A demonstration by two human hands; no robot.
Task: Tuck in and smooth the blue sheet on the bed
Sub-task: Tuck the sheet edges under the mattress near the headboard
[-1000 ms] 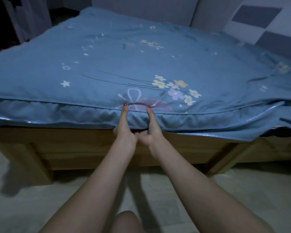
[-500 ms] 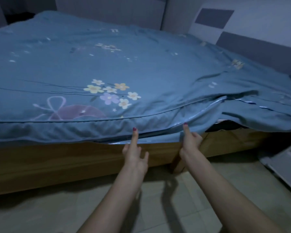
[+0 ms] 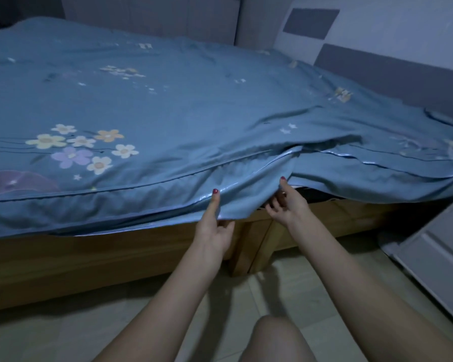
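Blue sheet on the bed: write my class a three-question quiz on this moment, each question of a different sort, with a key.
1. True or false: both hands hold the hanging edge of the blue sheet.
2. Which part of the sheet looks untucked and rumpled? A) the stretch left of the hands B) the stretch right of the hands C) the far corner by the wall
3. Fill in: under the mattress, the bed frame is made of ____.

Key
1. True: the left hand and right hand both grip the loose edge.
2. B
3. wood
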